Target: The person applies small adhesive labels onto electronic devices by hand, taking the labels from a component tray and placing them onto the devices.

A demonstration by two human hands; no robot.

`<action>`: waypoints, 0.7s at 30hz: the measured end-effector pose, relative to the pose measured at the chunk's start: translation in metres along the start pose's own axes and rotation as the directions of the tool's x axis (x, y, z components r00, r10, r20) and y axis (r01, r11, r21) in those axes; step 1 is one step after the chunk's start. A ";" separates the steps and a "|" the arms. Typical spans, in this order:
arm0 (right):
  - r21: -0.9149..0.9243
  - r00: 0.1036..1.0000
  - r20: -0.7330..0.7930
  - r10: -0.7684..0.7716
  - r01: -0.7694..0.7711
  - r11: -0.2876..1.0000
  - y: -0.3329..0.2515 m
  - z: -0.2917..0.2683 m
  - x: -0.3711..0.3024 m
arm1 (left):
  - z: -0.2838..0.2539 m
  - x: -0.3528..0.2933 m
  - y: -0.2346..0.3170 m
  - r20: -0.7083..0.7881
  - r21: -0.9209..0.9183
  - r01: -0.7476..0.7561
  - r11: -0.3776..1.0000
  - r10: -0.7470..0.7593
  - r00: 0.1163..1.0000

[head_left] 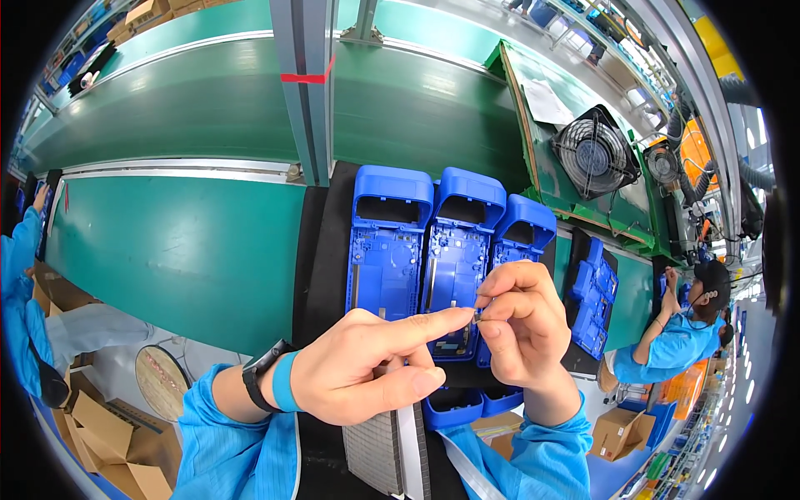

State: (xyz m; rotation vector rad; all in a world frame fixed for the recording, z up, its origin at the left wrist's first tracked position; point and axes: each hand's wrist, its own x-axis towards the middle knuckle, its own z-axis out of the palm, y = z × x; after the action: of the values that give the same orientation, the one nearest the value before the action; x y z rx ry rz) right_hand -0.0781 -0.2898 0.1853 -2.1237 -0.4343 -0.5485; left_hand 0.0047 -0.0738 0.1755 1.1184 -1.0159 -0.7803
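Observation:
My right hand point(529, 325) is closed in a pinch on a small dark piece point(477, 316), too small to name. From the left comes my left hand point(367, 358), its index finger stretched out to touch that piece; the thumb is apart and the other fingers are partly curled. Beneath and beyond my hands, blue plastic housings lie side by side: a left one point(385, 258), a middle one point(458, 250) and a right one point(523, 229), partly hidden by my right hand. Below my left hand is a grey ribbed sheet or block point(375, 450) with a white side.
A black mat point(329, 242) lies under the housings, with more blue housings point(593, 292) to the right. Beyond runs a green conveyor point(417, 108) with a metal post point(302, 100). A fan point(593, 154) stands far right. Co-workers sit left point(25, 300) and right point(675, 333); cartons point(104, 433) lie lower left.

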 end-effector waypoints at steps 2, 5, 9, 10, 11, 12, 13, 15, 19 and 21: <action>-0.001 1.000 -0.013 0.017 -0.017 1.000 -0.002 0.000 -0.001 | 0.000 0.000 -0.001 -0.003 -0.003 -0.008 1.000 0.008 1.000; -0.001 0.999 -0.033 0.021 -0.021 1.000 -0.004 -0.001 0.000 | -0.002 0.000 0.000 -0.009 -0.005 0.008 1.000 -0.008 1.000; -0.034 0.999 -0.011 -0.034 0.034 0.999 -0.007 -0.001 0.001 | -0.003 0.002 -0.002 -0.105 -0.104 0.119 0.987 -0.130 0.986; -0.030 0.999 -0.011 -0.037 0.037 0.999 -0.008 -0.002 0.003 | 0.000 0.003 -0.005 -0.108 -0.101 0.120 0.988 -0.131 0.985; -0.062 0.995 0.046 -0.085 0.088 0.994 -0.009 -0.002 0.005 | 0.005 0.004 -0.008 -0.183 -0.143 0.087 0.986 -0.113 0.977; -0.090 0.986 0.105 -0.132 0.141 0.986 -0.010 -0.003 0.007 | 0.007 0.004 -0.010 -0.257 -0.181 0.051 0.982 -0.097 0.962; -0.102 0.983 0.124 -0.138 0.151 0.983 -0.010 -0.004 0.005 | 0.005 0.004 -0.007 -0.227 -0.152 0.102 0.983 -0.136 0.965; -0.102 0.984 0.108 -0.139 0.150 0.983 -0.014 -0.001 0.006 | 0.004 0.006 -0.009 -0.223 -0.108 0.057 0.993 -0.081 0.971; -0.162 0.979 0.144 -0.143 0.166 0.973 -0.016 0.000 0.004 | 0.009 0.005 -0.014 -0.273 -0.115 -0.006 0.993 -0.025 0.962; -0.188 0.976 0.165 -0.144 0.175 0.967 -0.018 0.001 0.003 | 0.010 0.006 -0.016 -0.305 -0.131 -0.045 0.990 0.003 0.953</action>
State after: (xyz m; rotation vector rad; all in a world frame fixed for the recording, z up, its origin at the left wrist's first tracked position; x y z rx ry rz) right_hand -0.0841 -0.2791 0.1983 -2.3474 -0.6640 -0.5452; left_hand -0.0024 -0.0871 0.1622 1.0665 -0.7051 -0.6246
